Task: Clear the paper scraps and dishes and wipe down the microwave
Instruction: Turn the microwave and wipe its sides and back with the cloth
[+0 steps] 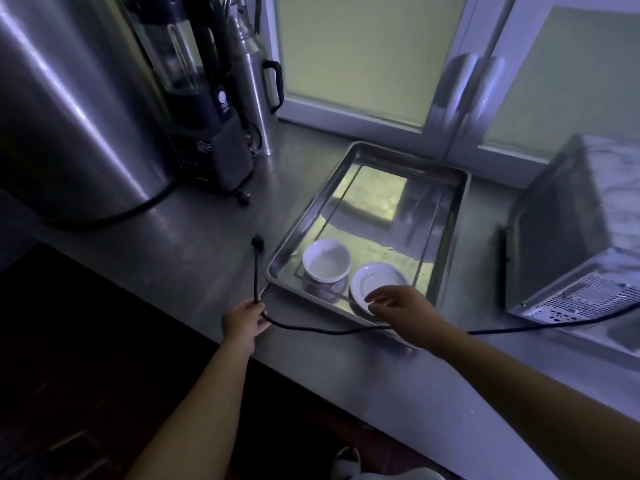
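A steel tray (450,216) lies on the steel counter (194,244). In its near end stand a white bowl (326,260) and a white saucer (377,279), side by side. My right hand (401,310) hovers over the saucer's near edge with relaxed, spread fingers and holds nothing. My left hand (244,320) grips a black power cord (256,271) whose plug (258,242) points away from me. The cord runs right under my right arm towards the microwave (568,237), which is turned with its vented back toward me.
A large steel urn (69,109), a dark blender (204,109) and a steel thermos (254,84) stand at the back left. Frosted cabinet doors (367,57) close the far side. The counter's front edge runs diagonally past my arms.
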